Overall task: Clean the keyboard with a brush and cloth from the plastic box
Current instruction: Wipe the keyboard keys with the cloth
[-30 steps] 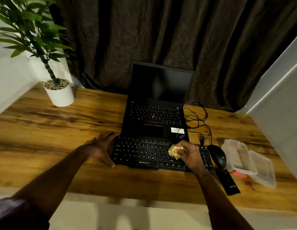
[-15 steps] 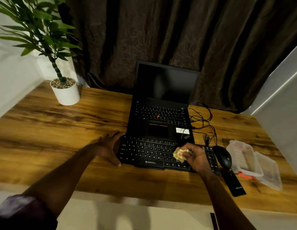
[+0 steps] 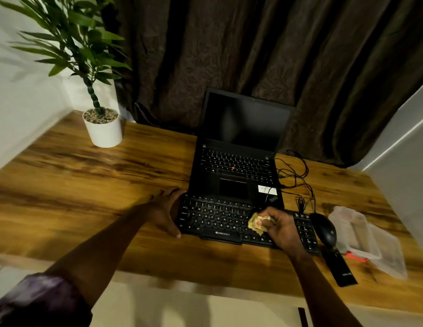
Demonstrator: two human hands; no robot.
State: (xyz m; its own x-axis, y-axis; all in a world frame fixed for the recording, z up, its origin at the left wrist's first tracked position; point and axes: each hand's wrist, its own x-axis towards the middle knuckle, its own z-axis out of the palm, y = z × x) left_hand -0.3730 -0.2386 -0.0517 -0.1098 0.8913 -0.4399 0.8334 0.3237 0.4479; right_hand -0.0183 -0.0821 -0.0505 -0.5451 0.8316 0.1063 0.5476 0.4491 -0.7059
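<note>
A black keyboard (image 3: 217,218) lies on the wooden desk (image 3: 87,185) in front of an open laptop. My right hand (image 3: 280,228) grips a crumpled yellow cloth (image 3: 257,224) and presses it on the keys right of the keyboard's middle. My left hand (image 3: 166,210) rests with straight fingers against the keyboard's left edge. A clear plastic box (image 3: 352,230) with its lid open stands at the right; something orange (image 3: 355,257) pokes out below it, perhaps the brush.
A black mouse (image 3: 325,230) and a flat black object (image 3: 339,267) lie right of the keyboard. The laptop (image 3: 238,166) sits behind it, with tangled cables (image 3: 297,182) to its right. A potted plant (image 3: 103,128) stands at the back left. Dark curtains hang behind.
My right hand has rubbed the cloth slightly over the keys near the same spot. My head has turned, shifting the whole scene in view. The left hand stays at the keyboard's left edge.
</note>
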